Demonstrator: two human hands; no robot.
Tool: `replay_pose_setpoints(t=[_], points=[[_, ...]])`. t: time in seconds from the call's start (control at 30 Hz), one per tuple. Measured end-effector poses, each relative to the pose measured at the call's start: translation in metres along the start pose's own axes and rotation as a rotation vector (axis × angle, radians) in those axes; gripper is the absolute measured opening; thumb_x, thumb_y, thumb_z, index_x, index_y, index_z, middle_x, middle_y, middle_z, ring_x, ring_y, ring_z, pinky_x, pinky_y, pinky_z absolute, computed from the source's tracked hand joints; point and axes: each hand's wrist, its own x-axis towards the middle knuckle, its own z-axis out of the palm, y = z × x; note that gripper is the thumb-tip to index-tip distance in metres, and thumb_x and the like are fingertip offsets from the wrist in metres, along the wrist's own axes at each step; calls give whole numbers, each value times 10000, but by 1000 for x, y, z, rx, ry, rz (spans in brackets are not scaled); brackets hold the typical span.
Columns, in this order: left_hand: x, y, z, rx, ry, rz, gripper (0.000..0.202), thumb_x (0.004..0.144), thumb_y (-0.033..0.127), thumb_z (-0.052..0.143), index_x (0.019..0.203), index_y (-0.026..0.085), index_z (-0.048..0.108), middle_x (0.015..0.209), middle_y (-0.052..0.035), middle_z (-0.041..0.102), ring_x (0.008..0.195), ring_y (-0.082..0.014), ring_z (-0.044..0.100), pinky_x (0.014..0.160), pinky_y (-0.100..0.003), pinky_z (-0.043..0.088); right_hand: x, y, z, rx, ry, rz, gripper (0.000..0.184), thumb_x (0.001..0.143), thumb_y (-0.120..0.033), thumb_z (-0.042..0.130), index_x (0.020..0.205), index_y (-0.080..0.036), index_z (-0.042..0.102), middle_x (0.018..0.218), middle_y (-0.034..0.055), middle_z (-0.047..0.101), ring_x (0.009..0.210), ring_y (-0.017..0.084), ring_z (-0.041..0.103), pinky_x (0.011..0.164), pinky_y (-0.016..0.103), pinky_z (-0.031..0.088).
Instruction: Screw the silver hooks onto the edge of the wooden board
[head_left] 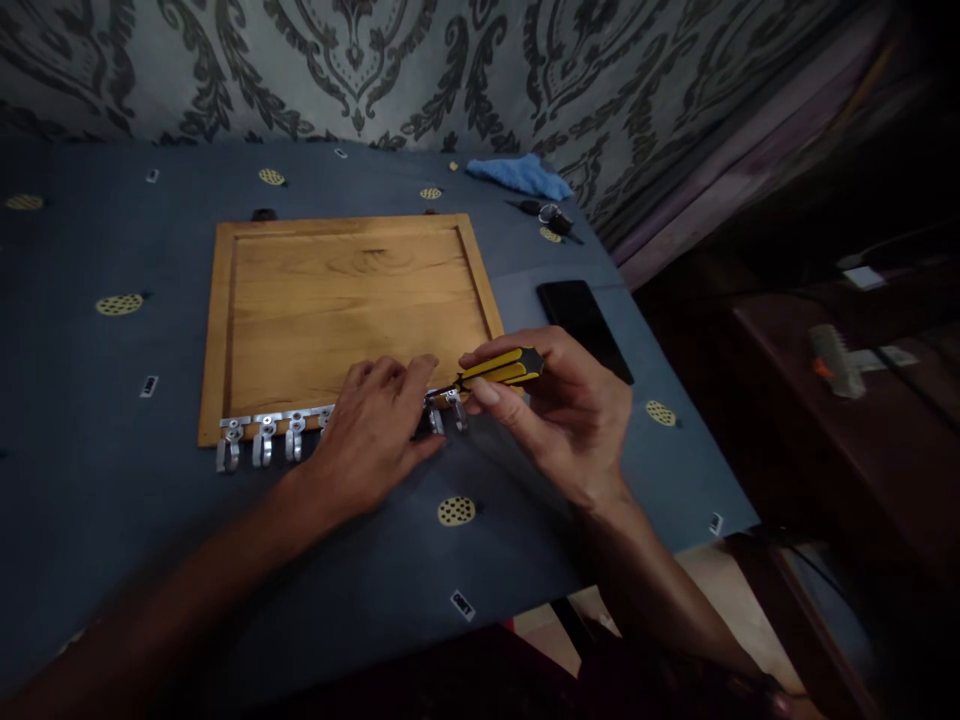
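Observation:
A framed wooden board (352, 300) lies flat on the table, with a metal hook rail (281, 420) along its near edge. Several silver hooks hang from that rail over the board's front side. My left hand (375, 420) is closed over the rail's middle, fingers on top and thumb below, hiding part of it. In my right hand (574, 415) is a yellow-and-black screwdriver (501, 369), pinched by its handle between thumb and fingers. The screwdriver's shaft points left toward the rail near its right end, and its tip is hidden at my left fingers.
A black phone (585, 325) lies right of the board. Behind it are keys (553, 217) and a blue cloth (519, 176). The blue-grey table cover (97, 400) meets a patterned curtain (360, 70) at the back. The table's right edge drops off beside dark furniture (862, 440).

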Motion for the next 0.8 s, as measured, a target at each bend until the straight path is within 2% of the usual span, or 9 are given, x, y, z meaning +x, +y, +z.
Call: replay_pose_setpoints(t=[0.17, 0.33, 0.47, 0.63, 0.8], points=[[0, 1, 0, -7, -5, -12, 612, 834, 313, 771, 1336, 198, 441, 1129, -87, 704, 1084, -302, 610, 937, -435, 462, 0, 4, 1, -7, 2, -5, 91, 895, -261, 722, 979, -225, 721, 932, 7, 741, 698, 111, 688, 625, 255, 560], [1, 0, 0, -10, -13, -14, 623, 817, 336, 795, 1314, 195, 446, 1136, -88, 699, 1087, -308, 608, 943, -440, 462, -1, 6, 5, -62, 22, -62, 121, 882, -208, 732, 1001, -227, 719, 939, 2, 746, 686, 112, 685, 665, 281, 571], [1, 1, 0, -9, -21, -38, 556, 814, 324, 795, 1254, 208, 475, 1134, -81, 692, 1096, -308, 607, 946, -438, 461, 3, 5, 1, -60, -45, -82, 116, 903, -209, 711, 1019, -216, 707, 911, -7, 729, 670, 100, 685, 667, 269, 562], [2, 2, -1, 2, -23, -47, 587, 808, 325, 800, 1270, 185, 466, 1115, -92, 684, 1082, -311, 610, 939, -441, 467, 10, 4, -2, -74, -138, -107, 118, 923, -215, 689, 1041, -208, 690, 797, -30, 689, 632, 99, 669, 656, 265, 548], [2, 2, -1, 19, -30, -31, 549, 801, 328, 808, 1221, 184, 485, 1106, -92, 684, 1076, -312, 610, 932, -446, 470, 12, 4, 0, -49, -94, -130, 87, 893, -205, 725, 972, -213, 692, 842, -21, 689, 627, 100, 658, 626, 266, 540]])
